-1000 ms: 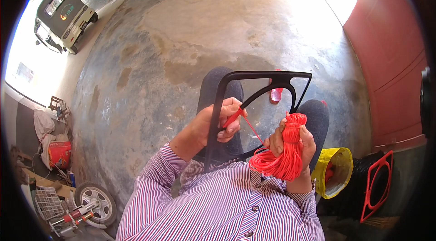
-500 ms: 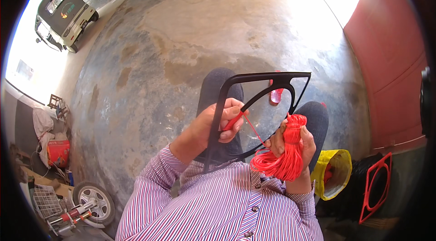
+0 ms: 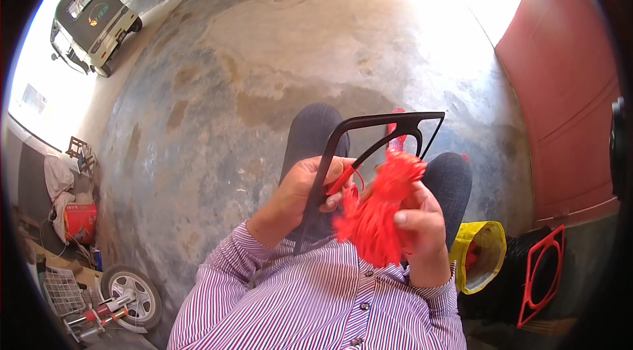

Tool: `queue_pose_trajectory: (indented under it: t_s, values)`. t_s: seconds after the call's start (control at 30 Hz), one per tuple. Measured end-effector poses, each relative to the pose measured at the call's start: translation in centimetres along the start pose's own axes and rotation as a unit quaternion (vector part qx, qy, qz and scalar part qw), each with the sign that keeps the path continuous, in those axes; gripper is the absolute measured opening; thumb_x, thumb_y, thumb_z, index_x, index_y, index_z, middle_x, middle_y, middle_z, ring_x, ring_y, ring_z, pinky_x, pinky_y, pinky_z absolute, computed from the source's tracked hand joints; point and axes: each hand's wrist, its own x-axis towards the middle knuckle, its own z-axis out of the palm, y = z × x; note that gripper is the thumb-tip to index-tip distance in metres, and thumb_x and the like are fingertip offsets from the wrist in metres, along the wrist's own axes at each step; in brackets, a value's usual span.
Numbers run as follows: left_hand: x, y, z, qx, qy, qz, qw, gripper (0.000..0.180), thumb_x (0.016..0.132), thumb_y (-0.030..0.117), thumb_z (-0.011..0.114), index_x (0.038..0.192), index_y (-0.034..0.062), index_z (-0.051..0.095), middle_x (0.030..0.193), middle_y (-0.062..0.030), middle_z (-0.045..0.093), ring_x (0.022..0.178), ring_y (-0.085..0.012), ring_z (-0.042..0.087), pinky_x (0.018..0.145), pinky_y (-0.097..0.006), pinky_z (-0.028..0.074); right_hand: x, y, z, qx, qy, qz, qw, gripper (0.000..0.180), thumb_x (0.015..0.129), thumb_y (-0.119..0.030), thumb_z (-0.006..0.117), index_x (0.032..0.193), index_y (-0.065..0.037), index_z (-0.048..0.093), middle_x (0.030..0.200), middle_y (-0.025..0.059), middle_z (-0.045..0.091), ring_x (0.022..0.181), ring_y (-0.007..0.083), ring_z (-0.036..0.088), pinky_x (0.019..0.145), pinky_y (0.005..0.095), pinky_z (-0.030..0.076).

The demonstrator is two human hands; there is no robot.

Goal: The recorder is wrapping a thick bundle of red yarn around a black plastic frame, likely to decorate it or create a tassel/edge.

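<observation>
A black frame, square outside with a curved ring inside, stands tilted over my lap. My left hand is closed on the ring at its left, where red cord wrapping covers part of the bar. In my right hand is a thick bundle of red cord, tied near its top and smeared by motion. The bundle hides the right and lower part of the ring. A thin loop of cord shows beside the left fingertips.
At right, a yellow bag holds red material, next to a red-wrapped frame leaning on dark stuff. A wheel, a wire basket and a red bag are at left. A three-wheeled vehicle stands far left; a red slipper shows ahead.
My right hand has carried the cord bundle left, closer to my left hand. The taut strand between them is now a slack loop. The black frame has shifted slightly down and left.
</observation>
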Motion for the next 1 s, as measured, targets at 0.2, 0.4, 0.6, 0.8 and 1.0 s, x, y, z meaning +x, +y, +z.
queue_pose_trajectory:
  t_s: [0.2, 0.4, 0.6, 0.8, 1.0]
  values:
    - [-0.6, -1.0, 0.7, -0.042, -0.043, 0.013, 0.998, 0.047, 0.099, 0.042, 0.058, 0.115, -0.0021, 0.063, 0.084, -0.0069, 0.064, 0.060, -0.0092, 0.055, 0.052, -0.024, 0.045, 3.1, -1.1, 1.1, -0.301, 0.133, -0.042, 0.943, 0.050, 0.087, -0.009, 0.074, 0.125, 0.003, 0.045, 0.081, 0.0085, 0.070, 0.072, 0.0097, 0.065, 0.066, 0.0220, 0.051]
    - [0.0, -1.0, 2.3, 0.022, 0.017, 0.036, 0.999, 0.049, 0.103, 0.045, 0.050, 0.117, 0.0000, 0.062, 0.097, -0.0035, 0.066, 0.079, -0.0095, 0.063, 0.069, -0.022, 0.051, 3.5, 0.7, 1.1, -0.517, 0.111, -0.178, 0.830, 0.034, 0.083, -0.010, 0.074, 0.106, 0.002, 0.052, 0.080, 0.0081, 0.068, 0.073, 0.0119, 0.065, 0.068, 0.0260, 0.051]
    - [-0.2, -0.1, 1.7, -0.054, -0.033, 0.003, 0.998, 0.043, 0.103, 0.035, 0.048, 0.126, -0.0005, 0.057, 0.118, -0.0083, 0.065, 0.106, -0.0155, 0.063, 0.095, -0.033, 0.050, 2.0, 1.0, -4.3, -0.144, 0.098, -0.089, 0.981, 0.026, 0.089, -0.015, 0.062, 0.108, 0.002, 0.058, 0.096, 0.0094, 0.068, 0.089, 0.0146, 0.065, 0.084, 0.0293, 0.050]
    - [-0.5, -2.1, 1.6, -0.207, -0.128, -0.058, 0.968, 0.054, 0.094, 0.026, 0.065, 0.137, 0.0002, 0.046, 0.127, -0.0123, 0.062, 0.116, -0.0230, 0.061, 0.105, -0.040, 0.046, 3.6, 2.1, -3.3, 0.078, -0.037, 0.112, 0.990, 0.064, 0.087, -0.038, 0.069, 0.130, 0.007, 0.055, 0.128, 0.0199, 0.062, 0.118, 0.0250, 0.060, 0.100, 0.0342, 0.047]
    - [-1.4, -1.1, 3.7, -0.045, -0.079, -0.019, 0.996, 0.053, 0.101, 0.039, 0.049, 0.135, -0.0012, 0.050, 0.128, -0.0112, 0.060, 0.114, -0.0207, 0.061, 0.100, -0.037, 0.047, 5.2, 1.9, -3.8, 0.042, -0.134, 0.052, 0.989, 0.061, 0.093, -0.037, 0.064, 0.129, 0.011, 0.053, 0.135, 0.0244, 0.055, 0.118, 0.0309, 0.061, 0.100, 0.0403, 0.050]
